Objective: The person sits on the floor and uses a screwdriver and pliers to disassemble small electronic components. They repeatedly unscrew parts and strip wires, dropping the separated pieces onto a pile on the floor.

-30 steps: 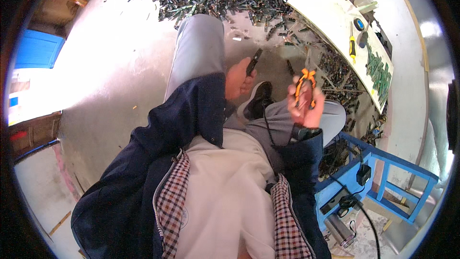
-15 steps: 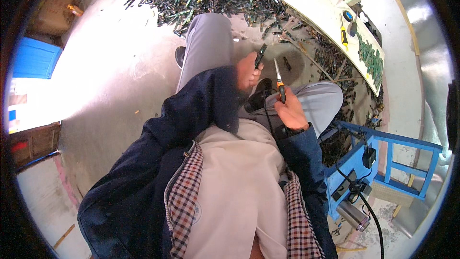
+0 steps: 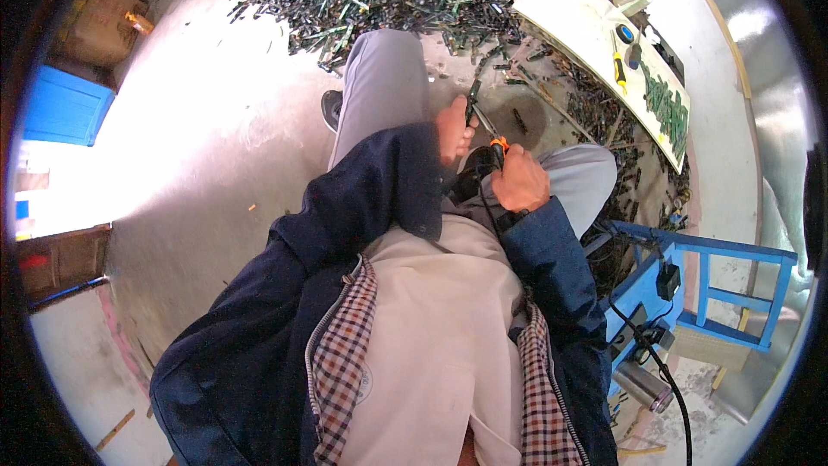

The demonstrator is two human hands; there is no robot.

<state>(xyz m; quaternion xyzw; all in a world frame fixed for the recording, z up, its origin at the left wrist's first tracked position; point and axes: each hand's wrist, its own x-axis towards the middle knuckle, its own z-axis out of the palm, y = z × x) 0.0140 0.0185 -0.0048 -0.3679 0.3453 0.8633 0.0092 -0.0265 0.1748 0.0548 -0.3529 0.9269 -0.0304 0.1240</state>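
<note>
My left hand (image 3: 454, 131) is closed around a narrow dark strip (image 3: 473, 95), apparently a green-black circuit board piece, which sticks up past the fingers. My right hand (image 3: 521, 179) grips what look like long-nose pliers (image 3: 498, 145), with orange-and-black handles and slim silver jaws. The jaws reach up and left to the strip beside my left fingers. Whether they pinch it or only touch it is too small to tell. Both hands are held above the gap between my grey-trousered legs.
A large heap of similar dark strips (image 3: 379, 0) covers the floor ahead. On the right, a pale board (image 3: 569, 13) carries green strips (image 3: 666, 112), a yellow-black screwdriver (image 3: 619, 71) and a blue roll (image 3: 624, 33). A blue stool (image 3: 638, 293) with cables and a metal flask (image 3: 642, 387) stand lower right.
My right hand has turned the pliers leftward, bringing their jaws from apart to the strip. My left hand has shifted slightly right and down, still holding the strip.
</note>
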